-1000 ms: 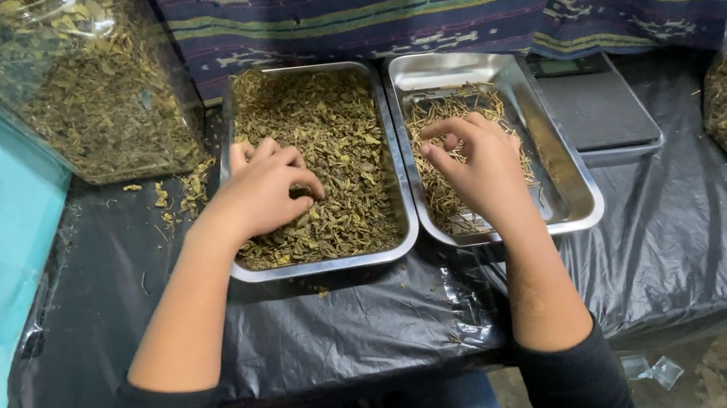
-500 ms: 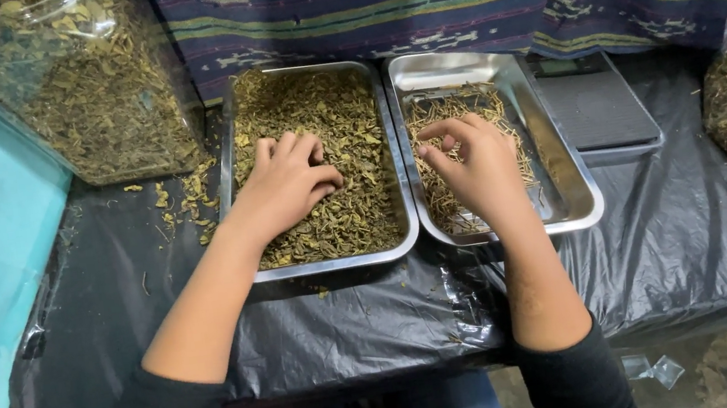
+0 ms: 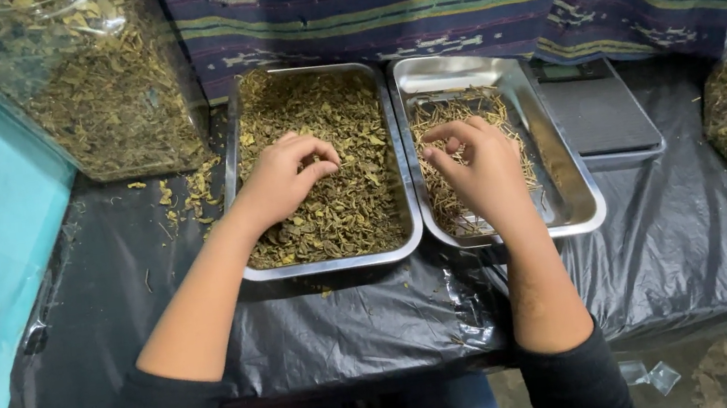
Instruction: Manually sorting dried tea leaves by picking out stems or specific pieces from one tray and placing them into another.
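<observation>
The left hand (image 3: 281,182) rests curled on the dried leaves (image 3: 330,162) filling the left steel tray (image 3: 334,262), its grip pinching a few leaves. The right hand (image 3: 481,170) hovers over thin stems (image 3: 464,111) in the right tray (image 3: 568,196), fingers loosely bent, on the black-covered worktop (image 3: 670,257)

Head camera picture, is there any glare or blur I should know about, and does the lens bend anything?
Head view: sharp overall; glare on the bare steel of the right tray and the black plastic sheet; edges bow slightly from the wide lens; left hand and right hand unblurred.
</observation>
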